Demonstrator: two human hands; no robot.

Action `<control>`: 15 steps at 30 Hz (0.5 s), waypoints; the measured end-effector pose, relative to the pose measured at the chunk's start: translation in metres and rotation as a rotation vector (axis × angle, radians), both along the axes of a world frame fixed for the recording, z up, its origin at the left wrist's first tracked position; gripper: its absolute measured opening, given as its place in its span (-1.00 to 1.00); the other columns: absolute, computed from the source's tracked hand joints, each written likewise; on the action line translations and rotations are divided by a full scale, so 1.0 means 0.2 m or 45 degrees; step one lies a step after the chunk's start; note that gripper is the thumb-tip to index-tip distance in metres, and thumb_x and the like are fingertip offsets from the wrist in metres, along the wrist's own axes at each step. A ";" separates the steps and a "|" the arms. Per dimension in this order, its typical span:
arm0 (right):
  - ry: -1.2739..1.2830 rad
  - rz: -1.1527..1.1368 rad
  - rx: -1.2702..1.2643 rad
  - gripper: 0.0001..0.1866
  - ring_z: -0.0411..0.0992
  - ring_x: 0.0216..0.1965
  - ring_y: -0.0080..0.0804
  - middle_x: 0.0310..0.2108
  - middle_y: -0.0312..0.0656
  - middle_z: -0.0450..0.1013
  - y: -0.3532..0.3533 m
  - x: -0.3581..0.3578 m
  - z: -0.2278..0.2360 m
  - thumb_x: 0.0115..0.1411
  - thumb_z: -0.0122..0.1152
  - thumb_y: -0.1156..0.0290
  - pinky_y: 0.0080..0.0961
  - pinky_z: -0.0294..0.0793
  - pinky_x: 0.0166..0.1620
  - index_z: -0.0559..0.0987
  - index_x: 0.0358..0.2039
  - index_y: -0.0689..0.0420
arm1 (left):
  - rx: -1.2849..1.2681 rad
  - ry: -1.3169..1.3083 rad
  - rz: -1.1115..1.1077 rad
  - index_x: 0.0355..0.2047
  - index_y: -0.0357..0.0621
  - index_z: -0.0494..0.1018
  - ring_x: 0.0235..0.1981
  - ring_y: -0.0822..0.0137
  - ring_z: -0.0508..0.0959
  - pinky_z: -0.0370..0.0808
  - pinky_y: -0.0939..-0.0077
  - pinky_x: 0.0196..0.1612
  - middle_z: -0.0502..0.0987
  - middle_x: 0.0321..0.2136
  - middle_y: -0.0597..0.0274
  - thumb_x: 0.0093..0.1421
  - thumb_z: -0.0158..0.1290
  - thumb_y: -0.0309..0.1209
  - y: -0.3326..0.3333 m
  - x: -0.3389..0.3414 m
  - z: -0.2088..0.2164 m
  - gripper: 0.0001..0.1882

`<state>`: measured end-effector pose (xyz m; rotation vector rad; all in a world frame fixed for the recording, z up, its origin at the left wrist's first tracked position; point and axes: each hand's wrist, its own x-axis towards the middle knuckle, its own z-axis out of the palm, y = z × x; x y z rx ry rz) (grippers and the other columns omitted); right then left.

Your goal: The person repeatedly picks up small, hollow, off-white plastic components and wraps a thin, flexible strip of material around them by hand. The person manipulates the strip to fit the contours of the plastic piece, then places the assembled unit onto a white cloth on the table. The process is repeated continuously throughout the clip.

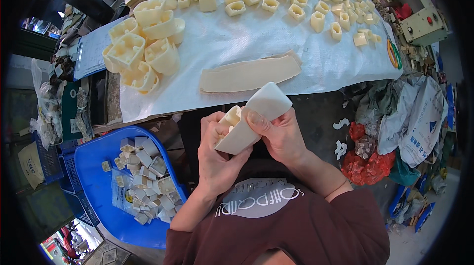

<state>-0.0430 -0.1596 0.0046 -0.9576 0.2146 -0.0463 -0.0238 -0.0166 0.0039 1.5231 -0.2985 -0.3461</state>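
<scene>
Close to the table's front edge, both my hands are closed on one job. My left hand [213,154] grips a hollow cream plastic block [230,117], its open side facing up and away. Around its side lies a pale beige strip [269,101], whose free end stands out to the upper right. My right hand [282,139] pinches that strip, thumb on top, beside the block. Some fingertips are hidden behind the block and strip. On the table just beyond my hands lie flat beige strips [251,73], overlapping one another.
A white sheet covers the table [217,38]. Larger cream hollow blocks [163,56] are piled at the left; many smaller ones [270,4] spread across the back. A blue tub [113,228] at my lower left holds covered pieces. Plastic bags [419,122] hang at the right.
</scene>
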 end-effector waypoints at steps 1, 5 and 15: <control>0.008 0.006 -0.010 -0.74 0.40 -0.31 -0.65 -0.34 -0.31 0.45 0.00 0.00 0.00 0.14 0.23 0.32 -0.64 0.42 -0.27 0.48 -0.23 0.21 | -0.068 0.039 -0.031 -0.34 -0.16 0.25 -0.09 0.33 0.31 0.36 0.44 -0.08 0.19 -0.11 0.14 -0.22 0.22 -0.68 0.00 0.00 0.00 -0.54; 0.045 -0.006 0.040 -0.73 0.40 -0.32 -0.65 -0.34 -0.31 0.45 -0.02 0.00 0.00 0.13 0.24 0.32 -0.65 0.41 -0.27 0.48 -0.22 0.20 | -0.234 0.119 -0.215 -0.25 -0.16 0.26 -0.02 0.32 0.25 0.30 0.40 -0.01 0.12 -0.06 0.15 -0.22 0.27 -0.54 0.04 0.04 0.01 -0.48; 0.045 0.018 0.034 -0.73 0.39 -0.29 -0.63 -0.31 -0.29 0.45 -0.02 -0.01 0.00 0.15 0.21 0.36 -0.64 0.41 -0.23 0.46 -0.19 0.21 | -0.274 0.184 -0.175 -0.24 -0.22 0.35 -0.05 0.31 0.27 0.25 0.41 0.01 0.22 -0.08 0.09 0.00 0.14 -0.37 0.09 0.04 -0.01 -0.67</control>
